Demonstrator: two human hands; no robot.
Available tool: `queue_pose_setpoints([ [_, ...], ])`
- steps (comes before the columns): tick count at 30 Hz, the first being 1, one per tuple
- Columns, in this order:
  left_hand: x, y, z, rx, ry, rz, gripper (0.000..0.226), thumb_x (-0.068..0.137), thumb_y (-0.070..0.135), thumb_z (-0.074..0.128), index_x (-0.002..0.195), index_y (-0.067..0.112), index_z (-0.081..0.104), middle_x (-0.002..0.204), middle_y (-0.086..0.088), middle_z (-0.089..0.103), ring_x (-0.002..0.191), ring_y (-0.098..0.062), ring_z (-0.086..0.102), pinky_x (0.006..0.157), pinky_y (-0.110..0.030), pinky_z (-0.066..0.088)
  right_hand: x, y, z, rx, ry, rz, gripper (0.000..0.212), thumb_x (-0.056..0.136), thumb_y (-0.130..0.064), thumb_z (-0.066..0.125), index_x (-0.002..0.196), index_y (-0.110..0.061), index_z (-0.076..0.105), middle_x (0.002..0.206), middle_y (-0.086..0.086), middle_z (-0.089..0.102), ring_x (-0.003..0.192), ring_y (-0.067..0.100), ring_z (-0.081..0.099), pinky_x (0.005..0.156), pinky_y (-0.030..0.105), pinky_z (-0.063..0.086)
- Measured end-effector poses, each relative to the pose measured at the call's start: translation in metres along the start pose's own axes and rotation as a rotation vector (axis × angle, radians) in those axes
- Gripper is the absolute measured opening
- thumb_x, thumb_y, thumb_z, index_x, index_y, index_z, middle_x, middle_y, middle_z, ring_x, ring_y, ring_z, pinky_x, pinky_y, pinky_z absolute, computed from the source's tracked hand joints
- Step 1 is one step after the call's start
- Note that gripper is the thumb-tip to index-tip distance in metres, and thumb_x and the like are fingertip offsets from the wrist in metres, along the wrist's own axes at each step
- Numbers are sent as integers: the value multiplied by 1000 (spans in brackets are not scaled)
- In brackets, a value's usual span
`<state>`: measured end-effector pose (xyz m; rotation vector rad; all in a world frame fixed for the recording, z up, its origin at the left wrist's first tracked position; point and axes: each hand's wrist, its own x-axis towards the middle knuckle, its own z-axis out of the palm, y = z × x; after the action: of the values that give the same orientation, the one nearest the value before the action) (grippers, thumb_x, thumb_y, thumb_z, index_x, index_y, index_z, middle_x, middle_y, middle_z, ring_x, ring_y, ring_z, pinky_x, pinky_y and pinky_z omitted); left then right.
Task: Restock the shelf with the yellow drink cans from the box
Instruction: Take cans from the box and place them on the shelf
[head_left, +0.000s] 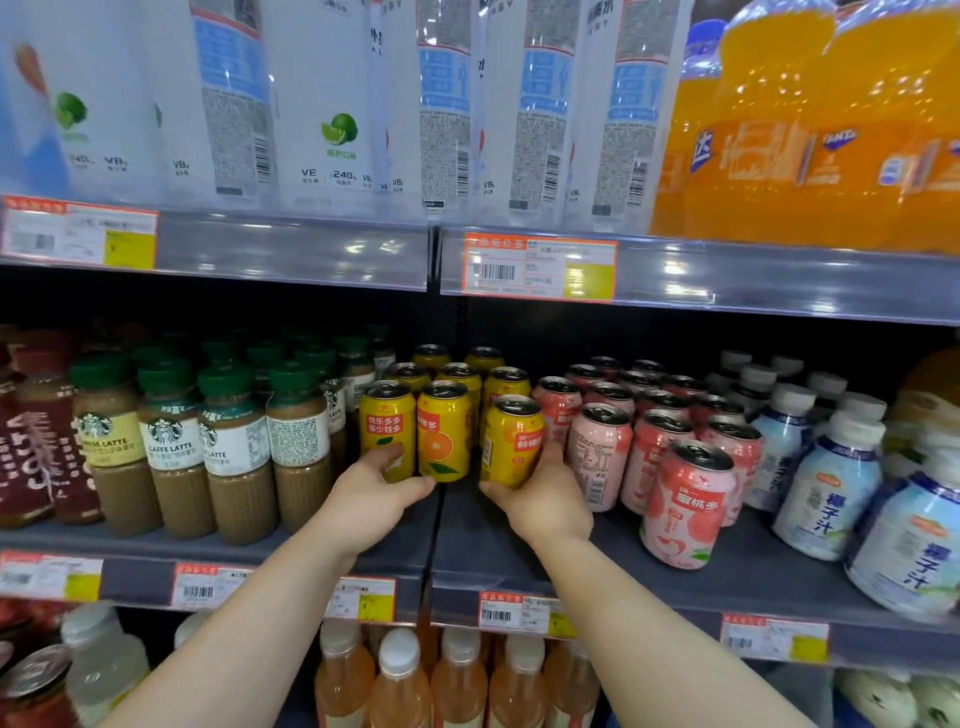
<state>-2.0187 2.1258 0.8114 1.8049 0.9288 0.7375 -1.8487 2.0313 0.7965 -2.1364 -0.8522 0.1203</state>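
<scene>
My right hand (545, 499) wraps a yellow can (511, 441) at frame centre, slightly tilted; my left hand (371, 501), fingers curled, steadies the front cans (415, 431) beside it. I should set it upright, label forward, flush with that row. At left, bottles (171, 447) read "CAFFE LATTE"

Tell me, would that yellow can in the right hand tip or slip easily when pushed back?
The yellow can looks smooth and glossy, so probably slippery. It already leans in the right hand, so it may tip. Being rigid metal, it should slide without bending.
</scene>
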Motion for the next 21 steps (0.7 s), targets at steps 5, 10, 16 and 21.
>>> queue_pose_setpoints([
  [5,-3,-6,-8,7,3,12,60,86,22,69,141,17,45,142,-5,47,117,-13,46,92,-24,35,4,1,3,-46,-85,6,86,64,-53,79,132,-24,37,129,4,53,115,26,55,89,41,51],
  [10,-1,-9,-12,71,-37,11,60,87,20,68,142,18,45,136,-3,52,95,-5,54,78,-17,41,7,5,0,-88,-67,-52,53,76,-43,74,118,-21,50,115,3,64,103,25,61,80,36,52],
  [16,0,-13,-15,62,-35,-8,60,85,21,70,140,19,47,140,-3,50,122,-17,50,99,-26,37,7,-3,5,-125,-15,-15,50,79,-50,69,116,-23,48,114,2,64,104,25,61,70,30,44],
  [21,-2,-11,-13,70,-55,-2,61,86,21,69,141,19,45,142,-6,48,119,-14,46,95,-24,34,12,-7,7,-141,-28,17,49,81,-49,68,115,-21,48,116,3,62,107,26,60,75,33,47],
])
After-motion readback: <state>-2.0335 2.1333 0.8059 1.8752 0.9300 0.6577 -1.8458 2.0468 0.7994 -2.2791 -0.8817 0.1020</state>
